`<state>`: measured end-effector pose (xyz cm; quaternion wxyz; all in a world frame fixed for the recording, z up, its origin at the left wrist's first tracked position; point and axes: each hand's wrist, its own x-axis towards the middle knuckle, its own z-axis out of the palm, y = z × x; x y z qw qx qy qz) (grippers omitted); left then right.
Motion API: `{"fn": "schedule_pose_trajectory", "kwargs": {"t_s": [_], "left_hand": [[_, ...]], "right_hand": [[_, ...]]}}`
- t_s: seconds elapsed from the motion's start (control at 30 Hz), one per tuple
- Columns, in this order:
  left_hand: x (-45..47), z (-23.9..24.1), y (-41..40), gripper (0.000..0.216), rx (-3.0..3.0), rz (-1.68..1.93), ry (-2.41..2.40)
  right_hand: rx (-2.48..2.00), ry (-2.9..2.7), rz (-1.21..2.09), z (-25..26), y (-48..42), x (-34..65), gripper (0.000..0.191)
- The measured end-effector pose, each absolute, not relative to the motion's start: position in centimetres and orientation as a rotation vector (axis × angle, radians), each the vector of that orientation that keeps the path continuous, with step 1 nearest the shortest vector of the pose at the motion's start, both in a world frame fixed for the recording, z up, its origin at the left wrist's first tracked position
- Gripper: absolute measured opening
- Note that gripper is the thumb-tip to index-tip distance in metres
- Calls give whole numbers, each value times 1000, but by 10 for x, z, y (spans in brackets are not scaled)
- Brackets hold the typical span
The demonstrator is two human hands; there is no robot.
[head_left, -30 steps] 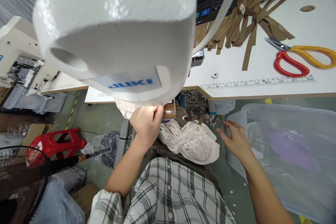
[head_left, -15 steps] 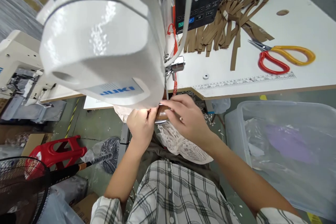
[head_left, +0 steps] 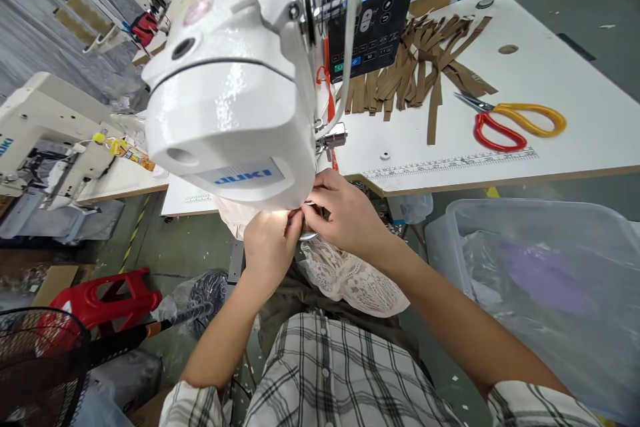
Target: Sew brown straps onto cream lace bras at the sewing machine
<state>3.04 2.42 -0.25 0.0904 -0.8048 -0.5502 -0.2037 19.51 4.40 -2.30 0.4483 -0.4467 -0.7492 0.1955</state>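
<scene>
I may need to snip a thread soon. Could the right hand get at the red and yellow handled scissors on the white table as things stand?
Probably yes. The red and yellow handled scissors lie alone on the white table, nothing over them. The right hand is pinching white lace fabric under the white sewing machine; it must let go first.

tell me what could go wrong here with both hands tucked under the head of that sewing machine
The left hand and right hand pinch at the work right under the sewing machine head, so fingers might get caught if it runs. The lace fabric hangs loose off the edge into the lap and could drag or snag. The head hides the fingertips, so placing them is partly by feel.
</scene>
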Motion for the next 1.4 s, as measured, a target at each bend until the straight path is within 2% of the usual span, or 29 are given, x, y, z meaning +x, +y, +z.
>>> {"fn": "schedule_pose_trajectory", "kwargs": {"t_s": [0.27,0.43,0.63,0.77,1.03,1.2,1.4], "left_hand": [[35,5,24,19,-2482,-533,-1667],[33,7,25,20,-2507,-526,-1684],[34,8,22,24,-2460,-523,-1766],[34,9,20,31,-2424,-429,-1857],[34,9,20,28,-2437,-434,-1830],[29,6,15,20,-2405,-592,-1652],[26,6,4,14,-2404,-816,-1449]], "right_hand": [[-1347,-1812,442,-13,38,191,19],[-1376,-1828,337,-12,36,188,21],[-1426,-1799,411,-11,34,187,13],[-1421,-1819,476,-9,36,187,15],[-1448,-1950,433,-3,42,190,17],[-1484,-2165,224,-2,38,184,26],[-1596,-2066,98,-11,29,180,22]]}}
